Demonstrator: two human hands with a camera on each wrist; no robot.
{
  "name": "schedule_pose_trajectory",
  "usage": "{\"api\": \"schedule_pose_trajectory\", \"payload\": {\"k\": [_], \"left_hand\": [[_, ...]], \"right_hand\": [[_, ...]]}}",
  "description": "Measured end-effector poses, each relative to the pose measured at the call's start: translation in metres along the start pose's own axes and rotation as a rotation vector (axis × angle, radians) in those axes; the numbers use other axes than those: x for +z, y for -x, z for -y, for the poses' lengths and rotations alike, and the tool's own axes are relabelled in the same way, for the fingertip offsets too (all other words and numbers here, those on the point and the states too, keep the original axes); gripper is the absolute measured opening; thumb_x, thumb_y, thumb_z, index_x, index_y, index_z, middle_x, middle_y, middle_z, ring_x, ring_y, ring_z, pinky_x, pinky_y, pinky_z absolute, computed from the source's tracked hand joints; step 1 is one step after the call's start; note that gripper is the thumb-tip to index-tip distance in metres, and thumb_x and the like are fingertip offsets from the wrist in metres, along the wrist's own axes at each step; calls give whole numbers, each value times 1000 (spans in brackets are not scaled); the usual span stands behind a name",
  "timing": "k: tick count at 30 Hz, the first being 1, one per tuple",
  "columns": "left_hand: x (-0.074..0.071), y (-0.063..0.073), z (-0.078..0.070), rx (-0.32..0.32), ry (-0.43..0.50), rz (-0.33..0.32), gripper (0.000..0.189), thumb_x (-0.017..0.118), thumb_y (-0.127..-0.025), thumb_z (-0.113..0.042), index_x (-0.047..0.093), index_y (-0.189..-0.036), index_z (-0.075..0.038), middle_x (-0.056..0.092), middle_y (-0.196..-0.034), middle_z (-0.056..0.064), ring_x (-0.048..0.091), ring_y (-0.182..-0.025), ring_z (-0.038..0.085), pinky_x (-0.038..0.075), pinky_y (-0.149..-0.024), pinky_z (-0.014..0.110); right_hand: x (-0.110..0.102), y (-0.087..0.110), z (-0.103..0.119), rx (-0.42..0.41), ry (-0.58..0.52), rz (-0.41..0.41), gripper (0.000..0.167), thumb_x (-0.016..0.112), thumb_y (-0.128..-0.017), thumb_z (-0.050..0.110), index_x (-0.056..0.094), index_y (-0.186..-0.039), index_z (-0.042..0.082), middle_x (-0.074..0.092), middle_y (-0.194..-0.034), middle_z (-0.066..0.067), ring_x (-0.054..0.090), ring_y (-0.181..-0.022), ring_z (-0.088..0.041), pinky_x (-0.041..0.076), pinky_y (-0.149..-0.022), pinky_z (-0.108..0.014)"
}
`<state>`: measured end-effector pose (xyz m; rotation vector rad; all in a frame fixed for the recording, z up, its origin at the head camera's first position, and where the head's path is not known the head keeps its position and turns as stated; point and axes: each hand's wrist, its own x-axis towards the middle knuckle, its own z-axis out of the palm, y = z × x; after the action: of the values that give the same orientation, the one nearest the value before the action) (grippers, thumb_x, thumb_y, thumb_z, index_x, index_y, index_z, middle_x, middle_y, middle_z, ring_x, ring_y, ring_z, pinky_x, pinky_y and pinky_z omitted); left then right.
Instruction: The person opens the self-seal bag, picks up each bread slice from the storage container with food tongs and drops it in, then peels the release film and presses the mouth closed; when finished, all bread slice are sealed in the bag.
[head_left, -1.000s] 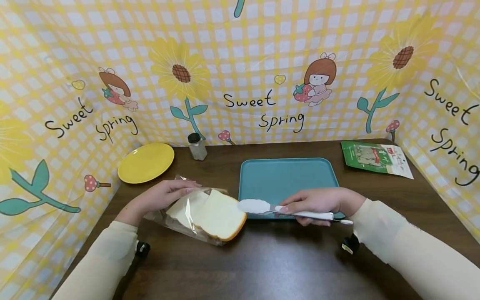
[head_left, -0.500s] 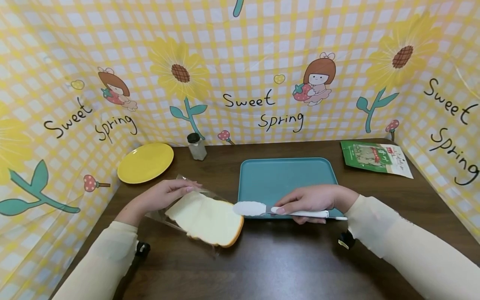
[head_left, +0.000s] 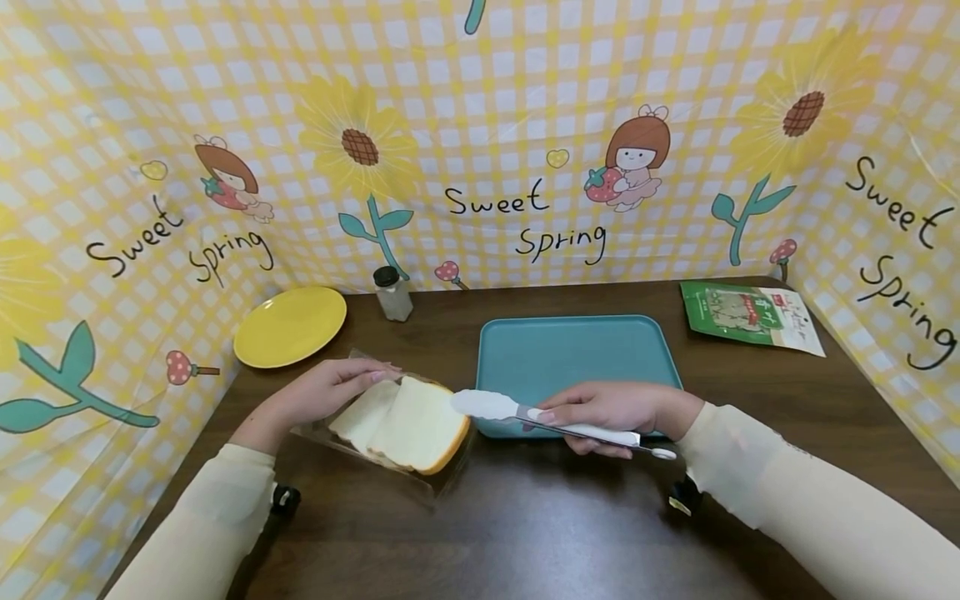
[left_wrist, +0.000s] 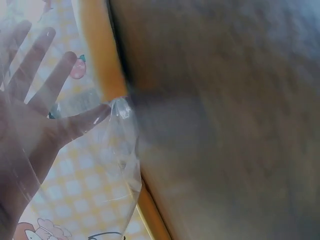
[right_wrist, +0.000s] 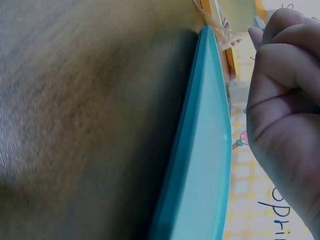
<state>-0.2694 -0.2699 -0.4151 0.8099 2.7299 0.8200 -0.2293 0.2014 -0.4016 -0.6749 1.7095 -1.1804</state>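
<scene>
In the head view my left hand (head_left: 330,390) lies at the far edge of a clear plastic bag (head_left: 330,437). The left wrist view shows that hand's fingers (left_wrist: 40,62) spread and straight, seen through the plastic. Bread slices (head_left: 420,427) with golden crusts overlap in the bag. My right hand (head_left: 618,412) grips a pair of tongs with white tips (head_left: 483,405) and a ring at the tail. The tips overlap the front slice's right edge. In the right wrist view the right hand (right_wrist: 292,95) has curled fingers; the tongs are mostly hidden there.
A blue tray (head_left: 577,350) lies behind and beneath the right hand. Farther back are a yellow plate (head_left: 291,327), a black-lidded shaker (head_left: 393,296) and a green-and-white packet (head_left: 750,317). A checked cloth (head_left: 495,108) hangs around the brown table (head_left: 525,525).
The tongs have moved left over the second, with the right hand. The front slice has shifted left and its angle has changed. The left hand has stayed nearly still.
</scene>
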Motion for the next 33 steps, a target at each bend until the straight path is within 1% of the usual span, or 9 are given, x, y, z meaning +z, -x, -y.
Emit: {"api": "schedule_pose_trajectory", "payload": {"k": [7, 11, 15, 19, 22, 25, 28, 29, 33], "left_hand": [[-2, 0, -1, -28, 1, -25, 31, 52, -114, -39, 73, -137, -34, 71, -146, -2, 62, -142, 28, 46, -120, 57], [-3, 1, 1, -47, -1, -39, 34, 51, -115, -37, 71, -141, -28, 69, -148, 6, 62, -140, 33, 50, -115, 59], [-4, 1, 3, -47, 5, -35, 34, 50, -115, -35, 70, -142, -28, 69, -148, 5, 62, -139, 30, 52, -113, 54], [-4, 1, 5, -42, 1, -28, 33, 49, -115, -38, 71, -139, -35, 71, -144, -4, 63, -137, 22, 53, -113, 47], [-4, 0, 4, -36, -1, -26, 33, 49, -115, -39, 71, -139, -36, 72, -142, -8, 63, -135, 19, 53, -113, 43], [-4, 0, 3, -44, -3, -27, 33, 48, -115, -40, 71, -138, -36, 72, -141, -8, 63, -135, 19, 53, -113, 42], [-4, -1, 3, -59, 3, -25, 33, 49, -115, -41, 72, -137, -33, 72, -141, -6, 64, -136, 20, 54, -113, 42], [-4, -2, 4, -62, 4, -23, 33, 49, -115, -42, 71, -138, -33, 72, -142, -6, 63, -136, 20, 54, -112, 42], [-3, -3, 3, -61, -4, -24, 33, 49, -115, -41, 71, -139, -33, 72, -143, -7, 64, -135, 19, 55, -109, 38]], "right_hand": [[6, -7, -2, -77, -71, 27, 50, 39, -118, 37, 50, -149, -2, 50, -69, 2, 48, -37, -7, 45, -37, -25], [11, -12, -1, -100, -108, 3, 51, 38, -118, 37, 49, -152, 0, 48, -69, 2, 47, -37, -6, 44, -37, -24], [17, -15, -1, -62, -75, -43, 48, 44, -117, 38, 53, -151, 6, 50, -69, 0, 48, -38, -8, 45, -37, -27], [24, -17, 3, -5, 122, -119, 48, 54, -113, 43, 57, -152, 15, 57, -69, -1, 53, -45, -10, 50, -44, -29], [28, -17, 8, -1, 347, -191, 52, 56, -111, 47, 58, -153, 18, 64, -74, 0, 60, -61, -10, 57, -61, -31], [33, -15, 13, -23, 550, -259, 56, 53, -111, 53, 56, -157, 20, 75, -101, 2, 66, -88, -9, 59, -87, -34], [38, -13, 16, -44, 623, -294, 60, 51, -111, 56, 53, -159, 20, 72, -123, 4, 62, -105, -7, 53, -98, -33], [39, -13, 16, -42, 606, -296, 60, 51, -111, 55, 53, -159, 19, 74, -120, 3, 64, -100, -8, 55, -95, -33], [43, -12, 16, -38, 452, -292, 56, 53, -112, 48, 53, -159, 18, 69, -80, 2, 62, -71, -9, 56, -71, -28]]}}
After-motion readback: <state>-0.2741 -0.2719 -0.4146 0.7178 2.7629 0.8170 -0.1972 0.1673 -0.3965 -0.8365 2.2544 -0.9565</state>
